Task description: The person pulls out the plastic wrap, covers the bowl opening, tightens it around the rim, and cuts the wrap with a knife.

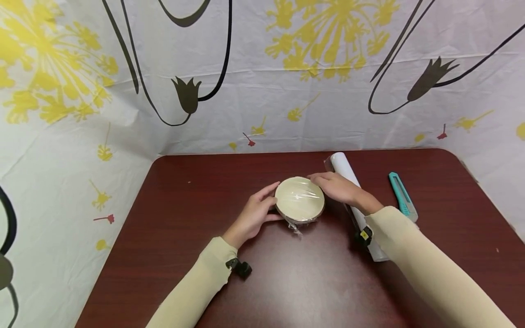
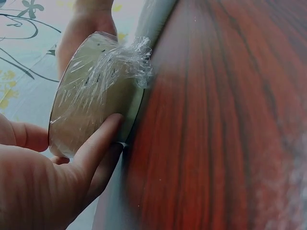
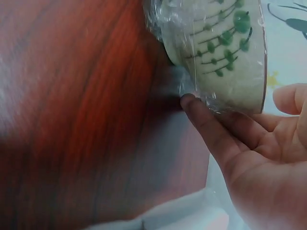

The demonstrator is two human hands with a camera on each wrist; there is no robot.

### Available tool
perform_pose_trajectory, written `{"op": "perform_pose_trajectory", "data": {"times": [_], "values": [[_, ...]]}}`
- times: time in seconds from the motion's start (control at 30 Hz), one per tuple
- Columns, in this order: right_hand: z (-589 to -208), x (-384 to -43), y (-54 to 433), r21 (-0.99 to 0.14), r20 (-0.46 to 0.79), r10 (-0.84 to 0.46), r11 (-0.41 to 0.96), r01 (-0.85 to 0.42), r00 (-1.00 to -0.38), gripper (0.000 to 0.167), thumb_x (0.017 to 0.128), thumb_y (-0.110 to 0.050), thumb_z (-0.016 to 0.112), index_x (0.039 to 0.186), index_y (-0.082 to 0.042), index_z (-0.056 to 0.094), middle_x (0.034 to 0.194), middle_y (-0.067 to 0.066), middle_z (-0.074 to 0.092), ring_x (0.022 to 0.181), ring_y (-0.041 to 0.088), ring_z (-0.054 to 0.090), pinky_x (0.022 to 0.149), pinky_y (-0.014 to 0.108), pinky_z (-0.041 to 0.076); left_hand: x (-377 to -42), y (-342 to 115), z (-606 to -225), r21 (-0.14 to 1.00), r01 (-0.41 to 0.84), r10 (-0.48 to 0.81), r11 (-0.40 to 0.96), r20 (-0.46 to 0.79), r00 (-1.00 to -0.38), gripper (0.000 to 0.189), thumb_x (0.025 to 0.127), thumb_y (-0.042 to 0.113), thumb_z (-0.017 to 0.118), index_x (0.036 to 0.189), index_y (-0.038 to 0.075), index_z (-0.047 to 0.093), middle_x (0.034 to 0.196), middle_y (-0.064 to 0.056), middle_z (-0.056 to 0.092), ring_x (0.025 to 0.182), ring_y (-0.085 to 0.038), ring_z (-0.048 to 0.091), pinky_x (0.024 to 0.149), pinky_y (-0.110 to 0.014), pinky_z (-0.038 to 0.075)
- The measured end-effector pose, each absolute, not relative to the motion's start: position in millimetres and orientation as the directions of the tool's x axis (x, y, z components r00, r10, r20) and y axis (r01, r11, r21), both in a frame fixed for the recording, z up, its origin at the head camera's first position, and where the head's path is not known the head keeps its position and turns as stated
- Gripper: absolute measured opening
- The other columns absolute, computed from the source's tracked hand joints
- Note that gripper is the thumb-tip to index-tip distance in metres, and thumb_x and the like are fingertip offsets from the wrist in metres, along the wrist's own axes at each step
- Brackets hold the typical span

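Observation:
A cream bowl (image 1: 299,200) with green leaf sprigs on its side stands on the dark red table, clear plastic wrap (image 2: 98,81) stretched over its top and down its wall. Wrap bunches into a crumpled tail (image 1: 295,229) at the near side. The left hand (image 1: 256,212) grips the bowl from the left, thumb at the rim and fingers along the lower side. From the far right, the right hand (image 1: 338,187) touches the wrapped wall; its fingers (image 3: 211,129) reach out fairly straight by the base, while the thumb stands off the rim.
Just right of the bowl lies a long white roll (image 1: 346,168) of wrap, partly under the right forearm. A teal box cutter (image 1: 402,193) lies farther right. Patterned white cloth (image 1: 262,91) hangs behind the table (image 1: 197,191) and at both sides.

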State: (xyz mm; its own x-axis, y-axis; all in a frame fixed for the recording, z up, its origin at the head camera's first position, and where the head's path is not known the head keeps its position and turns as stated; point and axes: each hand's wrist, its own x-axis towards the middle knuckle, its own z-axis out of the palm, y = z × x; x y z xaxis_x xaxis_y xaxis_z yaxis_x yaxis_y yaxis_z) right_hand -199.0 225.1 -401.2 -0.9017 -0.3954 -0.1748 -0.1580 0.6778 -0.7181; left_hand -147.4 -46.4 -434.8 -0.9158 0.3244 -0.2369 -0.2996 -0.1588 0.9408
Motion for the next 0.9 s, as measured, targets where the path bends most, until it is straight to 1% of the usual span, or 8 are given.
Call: {"op": "perform_pose_trajectory", "data": {"times": [0.1, 0.27, 0.47, 0.53, 0.63, 0.7, 0.73, 0.9], "values": [[-395, -190, 219, -0.730, -0.170, -0.377, 0.669, -0.140, -0.910, 0.058, 0.117, -0.030, 0.036, 0.157, 0.008, 0.054, 0.160, 0.026, 0.054, 0.156, 0.045, 0.041, 0.128, 0.061, 0.032, -147, -46, -434, 0.941, -0.298, 0.314, -0.161, -0.237, -0.919, 0.062, 0.107, 0.000, 0.048, 0.169, 0.007, 0.045, 0.173, -0.019, 0.038, 0.137, -0.041, 0.062, 0.099, -0.054, 0.063], [-395, -183, 213, -0.779, -0.184, -0.329, 0.624, -0.067, -0.926, 0.057, 0.116, -0.028, 0.040, 0.156, 0.011, 0.053, 0.161, 0.028, 0.052, 0.157, 0.044, 0.039, 0.129, 0.059, 0.030, -146, -44, -434, 0.939, -0.299, 0.297, -0.169, -0.241, -0.924, 0.060, 0.107, -0.001, 0.048, 0.167, 0.005, 0.047, 0.171, -0.020, 0.042, 0.134, -0.039, 0.064, 0.098, -0.054, 0.063], [-397, -180, 215, -0.854, -0.247, -0.318, 0.517, 0.051, -0.915, 0.059, 0.116, -0.027, 0.043, 0.157, 0.015, 0.048, 0.167, 0.031, 0.043, 0.161, 0.045, 0.029, 0.132, 0.059, 0.024, -147, -43, -433, 0.938, -0.302, 0.299, -0.168, -0.244, -0.923, 0.060, 0.107, 0.000, 0.048, 0.167, 0.006, 0.047, 0.171, -0.020, 0.041, 0.134, -0.039, 0.063, 0.099, -0.055, 0.062], [-398, -179, 217, -0.860, -0.254, -0.331, 0.507, 0.056, -0.909, 0.060, 0.116, -0.028, 0.044, 0.159, 0.014, 0.046, 0.167, 0.031, 0.042, 0.161, 0.045, 0.029, 0.132, 0.060, 0.024, -146, -45, -433, 0.939, -0.306, 0.314, -0.160, -0.245, -0.917, 0.059, 0.109, 0.002, 0.048, 0.168, 0.006, 0.045, 0.172, -0.021, 0.039, 0.137, -0.041, 0.061, 0.099, -0.056, 0.062], [-398, -178, 219, -0.855, -0.233, -0.353, 0.518, 0.018, -0.906, 0.060, 0.116, -0.031, 0.048, 0.159, 0.010, 0.048, 0.164, 0.029, 0.048, 0.159, 0.044, 0.034, 0.130, 0.060, 0.028, -145, -48, -431, 0.946, -0.300, 0.355, -0.122, -0.241, -0.903, 0.061, 0.112, 0.009, 0.052, 0.172, 0.008, 0.038, 0.176, -0.020, 0.033, 0.143, -0.042, 0.057, 0.098, -0.056, 0.063], [-398, -176, 221, -0.841, -0.206, -0.363, 0.540, -0.026, -0.909, 0.060, 0.116, -0.035, 0.051, 0.159, 0.007, 0.050, 0.160, 0.027, 0.053, 0.155, 0.043, 0.041, 0.128, 0.060, 0.032, -144, -51, -430, 0.960, -0.272, 0.391, -0.074, -0.223, -0.893, 0.068, 0.112, 0.011, 0.059, 0.174, 0.009, 0.031, 0.176, -0.021, 0.031, 0.143, -0.044, 0.057, 0.099, -0.056, 0.062], [-398, -175, 221, -0.833, -0.192, -0.368, 0.551, -0.047, -0.910, 0.061, 0.116, -0.037, 0.052, 0.159, 0.006, 0.051, 0.159, 0.026, 0.055, 0.154, 0.042, 0.043, 0.127, 0.060, 0.034, -144, -53, -429, 0.971, -0.238, 0.403, -0.015, -0.212, -0.890, 0.075, 0.110, 0.013, 0.065, 0.176, 0.012, 0.028, 0.177, -0.019, 0.031, 0.144, -0.043, 0.056, 0.101, -0.054, 0.062], [-395, -168, 224, -0.782, -0.153, -0.398, 0.608, -0.135, -0.905, 0.064, 0.116, -0.044, 0.054, 0.161, 0.001, 0.051, 0.157, 0.020, 0.058, 0.150, 0.039, 0.049, 0.124, 0.061, 0.039, -142, -59, -425, 0.957, 0.029, 0.496, 0.288, -0.123, -0.860, 0.124, 0.087, 0.009, 0.094, 0.179, 0.021, 0.012, 0.178, -0.015, 0.026, 0.144, -0.038, 0.056, 0.108, -0.043, 0.059]]}}
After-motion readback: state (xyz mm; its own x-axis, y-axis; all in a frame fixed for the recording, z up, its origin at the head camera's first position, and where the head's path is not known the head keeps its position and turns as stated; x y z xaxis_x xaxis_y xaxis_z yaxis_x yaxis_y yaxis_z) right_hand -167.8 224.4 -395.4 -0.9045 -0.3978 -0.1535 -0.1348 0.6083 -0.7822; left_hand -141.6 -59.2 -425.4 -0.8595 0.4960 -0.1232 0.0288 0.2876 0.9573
